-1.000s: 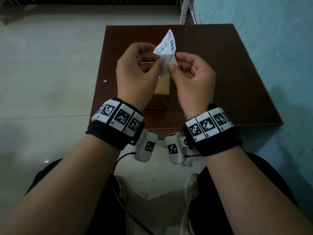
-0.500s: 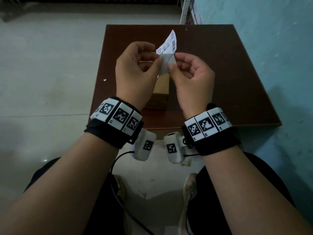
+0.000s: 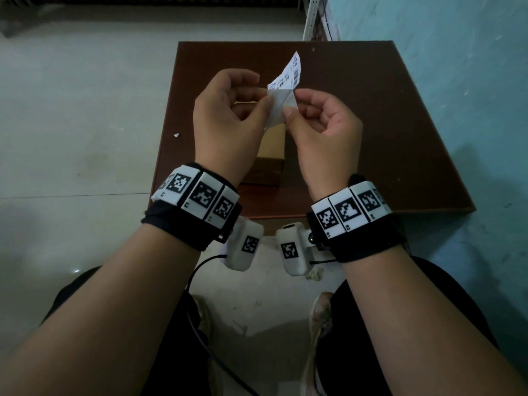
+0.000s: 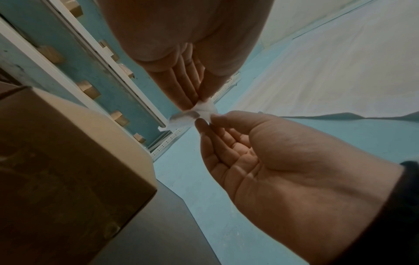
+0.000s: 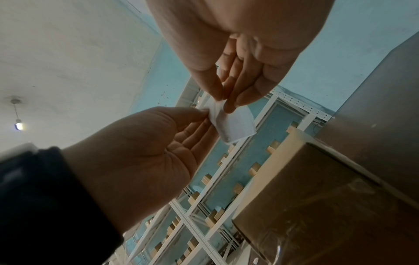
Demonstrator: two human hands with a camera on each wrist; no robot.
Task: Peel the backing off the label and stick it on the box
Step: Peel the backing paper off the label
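Observation:
A white label, its printed part (image 3: 288,74) standing up, is held above a brown cardboard box (image 3: 270,164) on the dark brown table (image 3: 371,110). A blank white flap (image 3: 278,107) folds toward me from it. My left hand (image 3: 267,95) pinches the paper on its left side and my right hand (image 3: 291,102) pinches the flap's right edge. The left wrist view has the left hand (image 4: 199,102), right hand (image 4: 208,118), paper (image 4: 183,120) and box (image 4: 68,161). In the right wrist view the right hand (image 5: 223,102) and left hand (image 5: 204,113) pinch the paper (image 5: 233,125) above the box (image 5: 328,197).
A blue wall (image 3: 457,81) runs along the table's right side. White metal shelving (image 5: 204,224) with small boxes stands behind. Pale floor (image 3: 85,110) lies to the left, with a small white scrap (image 3: 176,135) on it. My knees and shoes are below the table's near edge.
Both hands stay almost where they were, still pinching the paper. The blank flap has spread a little wider from the printed part.

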